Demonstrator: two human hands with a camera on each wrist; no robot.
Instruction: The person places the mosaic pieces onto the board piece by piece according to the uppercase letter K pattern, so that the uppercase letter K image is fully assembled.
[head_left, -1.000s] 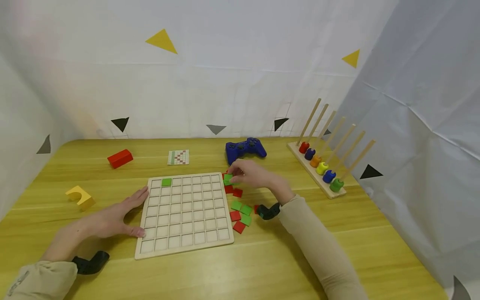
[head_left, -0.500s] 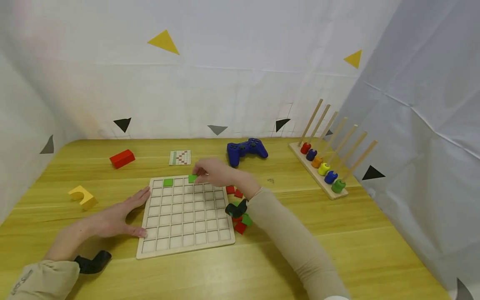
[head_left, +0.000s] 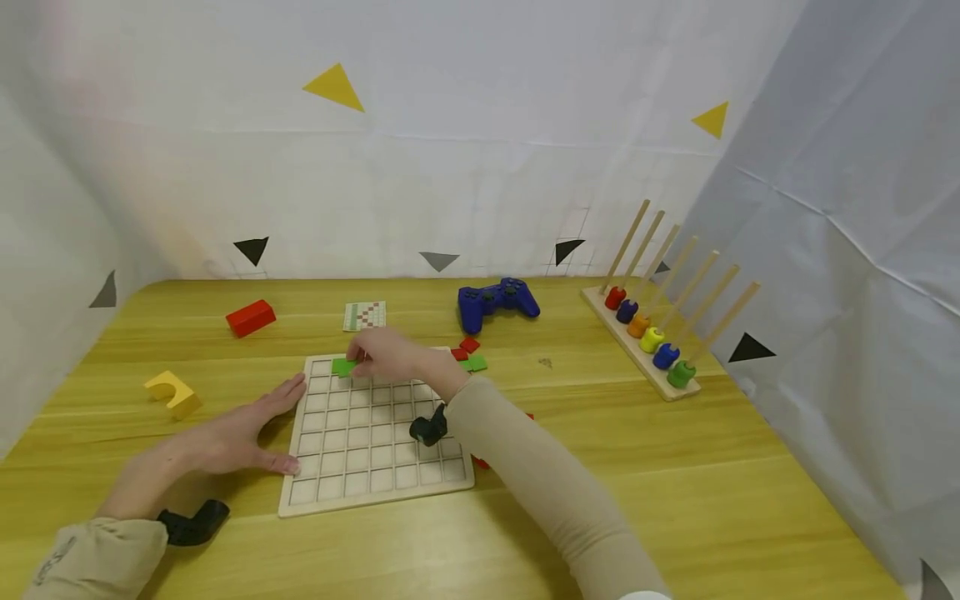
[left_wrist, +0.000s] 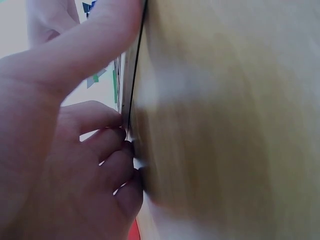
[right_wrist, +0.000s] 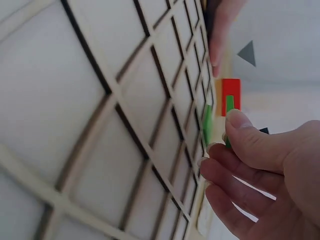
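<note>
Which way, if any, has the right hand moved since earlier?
Yes: the right hand went left, from near the blue controller to near the pattern card.

Grid board (head_left: 356,460): showing cream squares between darker lines
Held tile (right_wrist: 230,103): showing green
Pattern card (head_left: 365,316): bearing red and green on pale
Game controller (head_left: 492,302): showing blue
Arch block (head_left: 180,396): showing yellow

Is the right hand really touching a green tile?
Touching. The right wrist view shows the right hand pinching a green tile, with its thumb pressed against the tile.
</note>
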